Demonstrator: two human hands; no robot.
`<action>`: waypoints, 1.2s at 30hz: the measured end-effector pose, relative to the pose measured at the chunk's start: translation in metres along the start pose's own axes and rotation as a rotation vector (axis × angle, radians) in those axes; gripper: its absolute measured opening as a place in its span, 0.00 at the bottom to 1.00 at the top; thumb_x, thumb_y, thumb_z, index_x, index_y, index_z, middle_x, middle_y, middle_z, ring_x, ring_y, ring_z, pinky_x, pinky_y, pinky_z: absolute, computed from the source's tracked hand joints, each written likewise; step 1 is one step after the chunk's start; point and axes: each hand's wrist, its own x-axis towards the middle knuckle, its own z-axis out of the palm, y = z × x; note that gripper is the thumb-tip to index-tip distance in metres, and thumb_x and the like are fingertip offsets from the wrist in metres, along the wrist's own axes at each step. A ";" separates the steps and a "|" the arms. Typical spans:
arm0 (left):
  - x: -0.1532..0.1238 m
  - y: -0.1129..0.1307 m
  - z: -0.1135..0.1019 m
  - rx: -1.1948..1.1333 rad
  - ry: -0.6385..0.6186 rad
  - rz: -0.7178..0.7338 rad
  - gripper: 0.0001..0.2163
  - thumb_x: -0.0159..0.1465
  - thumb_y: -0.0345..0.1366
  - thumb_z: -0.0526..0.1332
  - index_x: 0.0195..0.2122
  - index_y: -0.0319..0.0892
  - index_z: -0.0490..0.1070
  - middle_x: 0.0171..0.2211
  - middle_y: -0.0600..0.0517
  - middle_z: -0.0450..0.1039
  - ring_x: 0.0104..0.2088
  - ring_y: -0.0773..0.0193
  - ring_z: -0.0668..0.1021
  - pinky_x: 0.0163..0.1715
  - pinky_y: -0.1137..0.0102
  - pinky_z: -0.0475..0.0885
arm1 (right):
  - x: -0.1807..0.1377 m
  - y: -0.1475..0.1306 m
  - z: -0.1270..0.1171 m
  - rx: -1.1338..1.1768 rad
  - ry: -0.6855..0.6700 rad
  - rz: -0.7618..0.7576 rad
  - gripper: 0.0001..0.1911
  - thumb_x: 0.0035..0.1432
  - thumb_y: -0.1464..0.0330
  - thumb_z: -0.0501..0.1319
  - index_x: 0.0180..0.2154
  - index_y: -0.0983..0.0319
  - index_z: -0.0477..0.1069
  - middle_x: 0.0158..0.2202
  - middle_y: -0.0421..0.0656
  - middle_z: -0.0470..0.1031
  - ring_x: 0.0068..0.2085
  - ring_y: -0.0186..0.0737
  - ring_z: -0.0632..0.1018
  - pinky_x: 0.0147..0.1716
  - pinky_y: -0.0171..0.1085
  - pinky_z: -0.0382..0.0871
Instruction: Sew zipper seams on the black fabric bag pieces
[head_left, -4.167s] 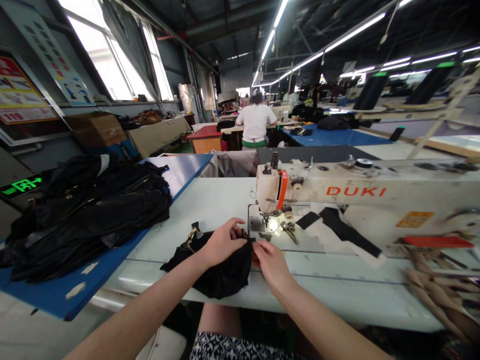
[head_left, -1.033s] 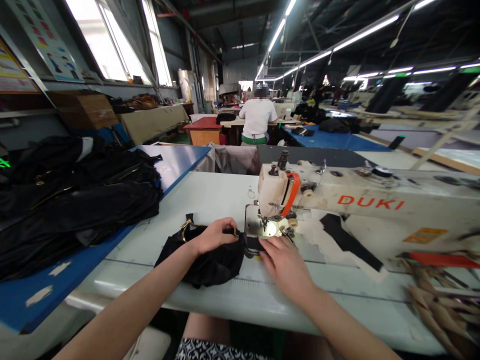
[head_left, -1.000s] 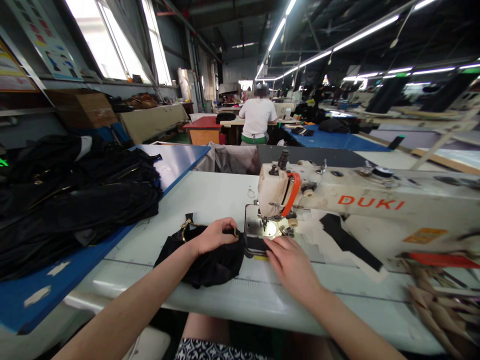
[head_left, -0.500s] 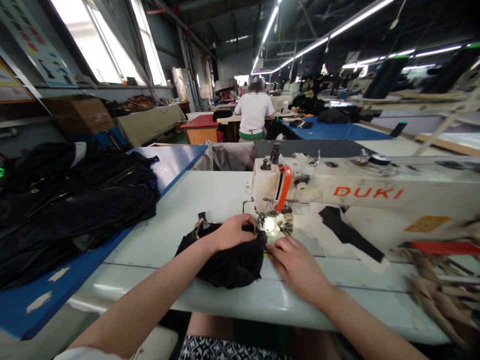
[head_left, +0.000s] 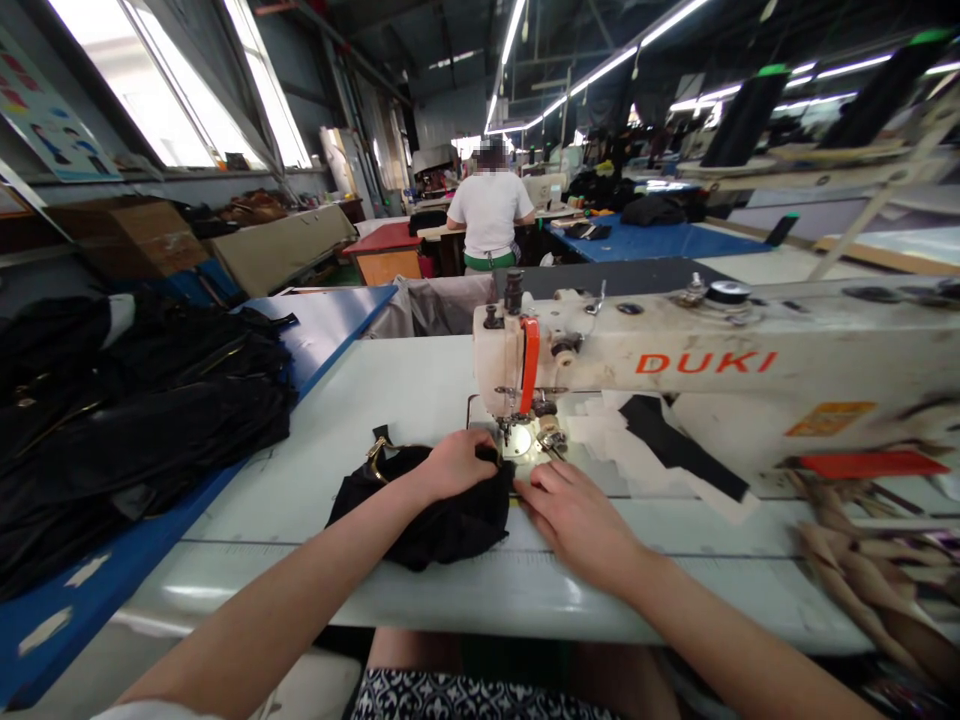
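A small black fabric bag (head_left: 435, 515) with a gold clasp lies on the white sewing table (head_left: 390, 390), just left of the needle of a white DUKI sewing machine (head_left: 675, 365). My left hand (head_left: 454, 465) is closed over the bag's top edge, pressing it toward the presser foot (head_left: 517, 437). My right hand (head_left: 574, 515) lies palm down on the table beside the bag, fingers together and pointing at the needle plate, touching the fabric's right edge.
A heap of black bags (head_left: 127, 400) fills a blue table at the left. Black and white cut pieces (head_left: 667, 450) lie behind the machine arm. Cardboard cones (head_left: 870, 580) lie at the right. A person in a white shirt (head_left: 490, 215) sits further back.
Since four seconds ago both hands have carried the bag's edge up to the needle. Over the last second the hands stay there while my view shifts slightly.
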 end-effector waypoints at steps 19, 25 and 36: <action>0.006 0.002 0.005 0.052 0.013 -0.048 0.10 0.50 0.33 0.61 0.34 0.41 0.74 0.32 0.54 0.75 0.33 0.62 0.75 0.33 0.73 0.68 | 0.001 0.008 -0.002 0.055 -0.015 -0.054 0.10 0.60 0.73 0.55 0.42 0.62 0.72 0.34 0.45 0.70 0.40 0.44 0.69 0.41 0.43 0.66; 0.007 0.003 0.003 0.060 -0.006 -0.056 0.09 0.50 0.33 0.61 0.34 0.41 0.74 0.30 0.54 0.75 0.33 0.61 0.75 0.32 0.73 0.68 | 0.002 0.013 -0.002 0.108 0.008 -0.044 0.10 0.61 0.74 0.53 0.38 0.62 0.73 0.33 0.45 0.70 0.39 0.43 0.69 0.40 0.42 0.66; 0.005 0.005 0.002 0.044 -0.017 -0.036 0.10 0.51 0.32 0.60 0.35 0.41 0.74 0.33 0.53 0.75 0.36 0.59 0.76 0.37 0.70 0.70 | 0.012 0.011 0.008 0.035 0.051 -0.063 0.11 0.57 0.77 0.55 0.41 0.63 0.73 0.35 0.47 0.71 0.41 0.45 0.69 0.42 0.43 0.67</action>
